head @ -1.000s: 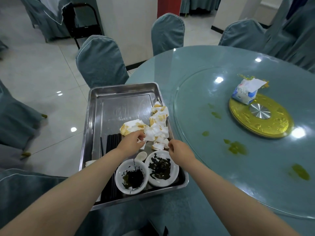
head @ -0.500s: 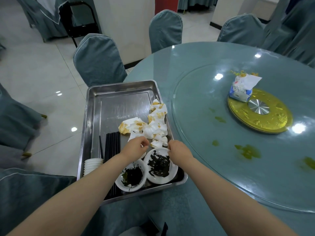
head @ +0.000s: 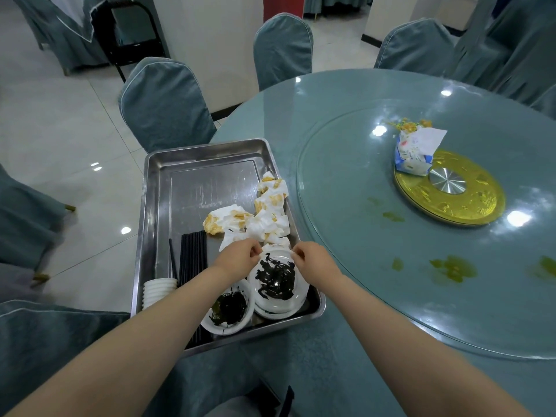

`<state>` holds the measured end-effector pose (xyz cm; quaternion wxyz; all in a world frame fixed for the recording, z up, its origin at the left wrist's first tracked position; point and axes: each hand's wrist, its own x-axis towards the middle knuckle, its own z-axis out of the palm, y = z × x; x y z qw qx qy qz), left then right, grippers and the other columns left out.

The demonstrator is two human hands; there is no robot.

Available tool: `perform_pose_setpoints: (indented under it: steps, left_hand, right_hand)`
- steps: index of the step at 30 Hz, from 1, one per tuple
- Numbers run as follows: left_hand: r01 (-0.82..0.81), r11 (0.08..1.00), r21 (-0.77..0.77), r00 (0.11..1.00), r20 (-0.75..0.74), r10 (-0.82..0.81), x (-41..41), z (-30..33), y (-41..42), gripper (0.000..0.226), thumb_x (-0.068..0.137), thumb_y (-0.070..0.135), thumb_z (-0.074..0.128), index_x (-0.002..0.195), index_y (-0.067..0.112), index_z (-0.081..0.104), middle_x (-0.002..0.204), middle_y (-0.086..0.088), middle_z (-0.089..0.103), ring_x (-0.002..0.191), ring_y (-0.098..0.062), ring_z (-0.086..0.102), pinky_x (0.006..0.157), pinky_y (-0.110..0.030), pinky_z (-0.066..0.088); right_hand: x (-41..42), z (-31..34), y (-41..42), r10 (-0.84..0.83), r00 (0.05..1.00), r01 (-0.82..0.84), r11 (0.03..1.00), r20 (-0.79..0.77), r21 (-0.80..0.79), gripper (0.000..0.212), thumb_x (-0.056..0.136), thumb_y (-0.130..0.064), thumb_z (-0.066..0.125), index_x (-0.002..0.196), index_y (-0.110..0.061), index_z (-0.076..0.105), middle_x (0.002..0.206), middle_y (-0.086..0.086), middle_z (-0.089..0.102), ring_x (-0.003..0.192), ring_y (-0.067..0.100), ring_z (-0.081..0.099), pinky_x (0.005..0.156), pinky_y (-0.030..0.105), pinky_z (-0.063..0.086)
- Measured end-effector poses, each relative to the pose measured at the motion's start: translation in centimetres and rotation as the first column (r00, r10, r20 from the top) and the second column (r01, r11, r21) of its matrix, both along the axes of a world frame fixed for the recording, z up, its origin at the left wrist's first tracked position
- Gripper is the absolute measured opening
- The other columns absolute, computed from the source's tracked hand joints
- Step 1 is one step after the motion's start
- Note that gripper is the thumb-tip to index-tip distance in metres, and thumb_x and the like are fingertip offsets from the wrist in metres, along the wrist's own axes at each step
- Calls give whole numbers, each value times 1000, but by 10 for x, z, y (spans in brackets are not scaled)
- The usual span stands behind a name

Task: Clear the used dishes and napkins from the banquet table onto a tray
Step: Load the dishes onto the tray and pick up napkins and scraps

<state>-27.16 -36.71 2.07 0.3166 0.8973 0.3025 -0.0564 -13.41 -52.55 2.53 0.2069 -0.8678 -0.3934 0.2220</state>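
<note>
Both hands, L (head: pixel 237 256) & R (head: pixel 313 260), pinch sauce-smeared plate (head: pixel 275 279) rim over tray (head: pixel 153 206); tilt → sauce spill, slip risk.

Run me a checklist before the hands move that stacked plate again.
1. Left hand on the rim of the white plate smeared with black sauce: ok.
2. Right hand on the opposite rim: ok.
3. Plate inside the rectangular steel tray: ok.
4. Stained crumpled napkins in tray: ok.
5. Blue-white tissue pack cleared off the table: not ok.
6. Plate seated flat on its stack: cannot tell.
</note>
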Motion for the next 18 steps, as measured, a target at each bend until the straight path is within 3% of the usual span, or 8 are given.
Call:
perform_pose_setpoints:
  steps: [4, 8, 13, 18]
  left_hand:
    - [-17, 1000, -26, 997, 76, 19, 10, 7, -2, 3, 94, 21, 58, 94, 24, 60, 94, 8, 60, 91, -14, 57, 78, -28, 46]
    - [10, 998, -56, 993, 114, -4, 28, 17, -12, 8, 95, 22, 57, 100, 20, 63, 98, 5, 63, 94, -14, 58, 80, -26, 43]
    - [57, 994, -88, 985, 165, -42, 54, 28, -36, 11, 95, 25, 58, 98, 20, 67, 97, 7, 63, 92, -12, 57, 76, -24, 44]
    - [193, 979, -59, 978, 93, -187, 76, 24, -67, 16, 95, 26, 57, 103, 18, 69, 96, 7, 64, 92, -13, 58, 81, -28, 45]
  right_hand:
    - [4, 6, -15, -129, 980, 145, 985, -149, 98, 16, 94, -26, 56, 90, -16, 68, 84, -4, 66, 72, 9, 55, 60, 19, 42]
    - [12, 6, -34, -255, 925, 294, 950, -280, 105, 11, 90, -28, 63, 88, -20, 70, 82, -5, 68, 70, 12, 60, 70, 28, 52]
    - [12, 8, -72, -375, 795, 494, 856, -477, 150, 9, 90, -15, 63, 86, -10, 68, 69, 0, 64, 48, 9, 54, 48, 23, 49]
    - [4, -2, -113, -453, 654, 633, 767, -606, 108, 12, 91, -9, 61, 81, -7, 67, 57, 0, 60, 39, 7, 52, 43, 22, 46]
